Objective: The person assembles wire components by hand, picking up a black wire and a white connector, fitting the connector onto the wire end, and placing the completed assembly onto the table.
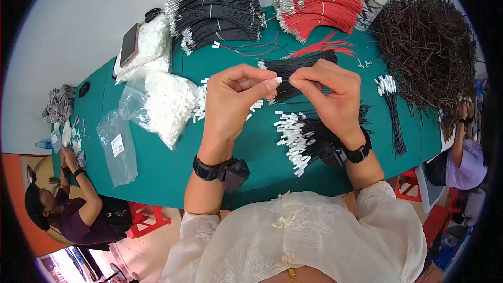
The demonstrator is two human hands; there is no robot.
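Note:
My left hand (238, 94) pinches a small white connector housing (278, 79) between thumb and fingertips. Just to its right, my right hand (332, 91) is closed in a pinch, its fingertips close to the housing; what they hold is too small to make out. Beneath and beyond the hands lies a bundle of black wires (293, 68) with bare metal tips. Loose white housings (200, 102) are heaped left of my left hand. Nearer to me, below my right hand, black wires with white connectors (293, 139) lie in a pile.
On the green table (167, 178) stand stacked black wire bundles (217, 10), red wire bundles (325, 2), a bag of white housings (170, 105), an empty plastic bag (116, 147), a phone (129, 44) and a dark wire heap (424, 47). Other people work at the left and right ends.

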